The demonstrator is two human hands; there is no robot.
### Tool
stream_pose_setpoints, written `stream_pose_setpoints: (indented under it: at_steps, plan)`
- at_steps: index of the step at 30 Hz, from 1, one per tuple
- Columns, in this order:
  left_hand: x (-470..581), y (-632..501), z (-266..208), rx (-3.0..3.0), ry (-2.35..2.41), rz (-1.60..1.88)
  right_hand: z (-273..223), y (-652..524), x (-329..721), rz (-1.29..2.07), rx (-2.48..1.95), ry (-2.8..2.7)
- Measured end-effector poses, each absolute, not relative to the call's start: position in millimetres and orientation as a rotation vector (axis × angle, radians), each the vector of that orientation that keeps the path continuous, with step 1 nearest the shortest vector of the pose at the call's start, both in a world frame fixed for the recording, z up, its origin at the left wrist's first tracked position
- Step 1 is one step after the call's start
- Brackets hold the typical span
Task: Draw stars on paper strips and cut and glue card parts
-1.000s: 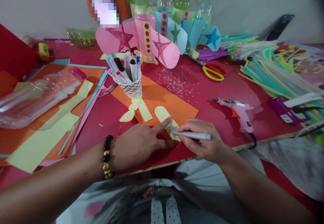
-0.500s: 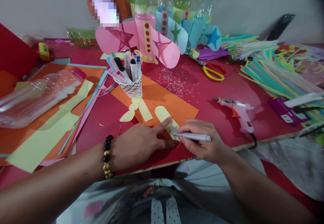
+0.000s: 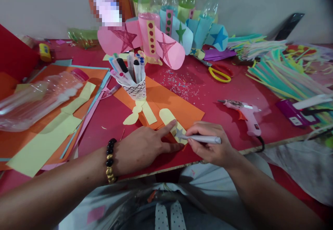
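Note:
On the red table, my left hand [image 3: 145, 145] lies with its index finger stretched out, pressing on a pale yellow paper strip [image 3: 165, 115] with a rounded end. A grey star [image 3: 179, 133] is coloured on that strip. My right hand [image 3: 209, 141] is closed around a grey marker [image 3: 204, 139], whose tip meets the star. Beneath and behind the strip lies an orange sheet [image 3: 182, 101]. Just beyond my left hand are a yellow scalloped paper cutout [image 3: 131, 119] and a paper cup [image 3: 135, 90] full of markers.
A pink glue gun [image 3: 244, 113] and yellow-and-red scissors [image 3: 220, 74] lie to the right, near a purple power strip [image 3: 296, 113] and piled coloured strips [image 3: 281, 74]. Decorated bottles [image 3: 148, 32] stand at the back. A clear bottle [image 3: 44, 96] rests on papers at left.
My right hand and the marker have shifted slightly to the right, uncovering more of the grey star. My left hand stays where it was on the strip.

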State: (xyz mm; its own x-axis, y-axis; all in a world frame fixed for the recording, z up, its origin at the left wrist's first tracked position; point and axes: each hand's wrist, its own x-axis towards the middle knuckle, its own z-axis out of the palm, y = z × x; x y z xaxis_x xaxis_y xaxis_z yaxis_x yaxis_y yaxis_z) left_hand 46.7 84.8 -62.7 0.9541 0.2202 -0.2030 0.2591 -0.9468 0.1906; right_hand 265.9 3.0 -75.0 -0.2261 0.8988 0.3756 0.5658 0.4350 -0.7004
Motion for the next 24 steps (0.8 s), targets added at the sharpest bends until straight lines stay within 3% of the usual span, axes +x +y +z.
stream_pose_setpoints:
  at_steps: [24]
  plan:
    - [46.8, 85.3, -63.2, 2.931, 0.359, -0.293, -75.5, 3.3, 267.0, 0.574, -1.242, -1.917]
